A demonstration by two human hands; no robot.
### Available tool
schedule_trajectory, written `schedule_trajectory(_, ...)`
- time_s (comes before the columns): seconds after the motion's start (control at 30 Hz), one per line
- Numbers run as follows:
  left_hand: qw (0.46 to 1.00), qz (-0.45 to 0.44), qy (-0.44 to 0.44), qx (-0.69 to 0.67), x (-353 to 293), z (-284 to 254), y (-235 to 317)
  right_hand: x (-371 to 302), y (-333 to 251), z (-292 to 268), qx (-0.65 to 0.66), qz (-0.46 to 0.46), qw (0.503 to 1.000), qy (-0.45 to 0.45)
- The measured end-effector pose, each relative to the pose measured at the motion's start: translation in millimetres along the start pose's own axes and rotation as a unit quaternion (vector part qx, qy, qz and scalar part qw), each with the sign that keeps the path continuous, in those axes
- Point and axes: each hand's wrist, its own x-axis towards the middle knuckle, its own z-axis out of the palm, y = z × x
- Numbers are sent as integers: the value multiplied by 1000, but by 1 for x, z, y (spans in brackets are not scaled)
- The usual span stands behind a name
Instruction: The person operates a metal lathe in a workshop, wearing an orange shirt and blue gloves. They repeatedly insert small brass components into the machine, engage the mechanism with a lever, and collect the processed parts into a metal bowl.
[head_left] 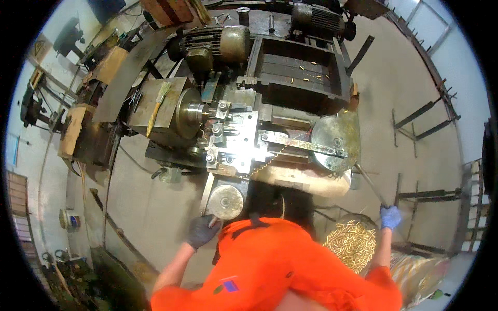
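I'm gripping the near handwheel's knob with my left hand, seemingly for leverage at its edge; my right hand is clasping the right-hand lever's near end, likely easing the swing. Brass pieces are lying near right.

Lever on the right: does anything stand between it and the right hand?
Nothing visible does: the gloved right hand grips the lever at its near end. The brass pieces lie left of the hand.
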Motion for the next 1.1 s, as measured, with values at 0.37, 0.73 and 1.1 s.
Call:
schedule_trajectory(0.37,996,40,76,-25,-1,26,-34,-3,34,34,124,-85,986,72)
schedule_trajectory(0.73,998,-10,6,-59,-1,2,-13,3,130,70,11,27,1000,10)
schedule_trajectory(1.1,999,46,9,-14,0,1,-16,-7,130,73,11,29,999,19)
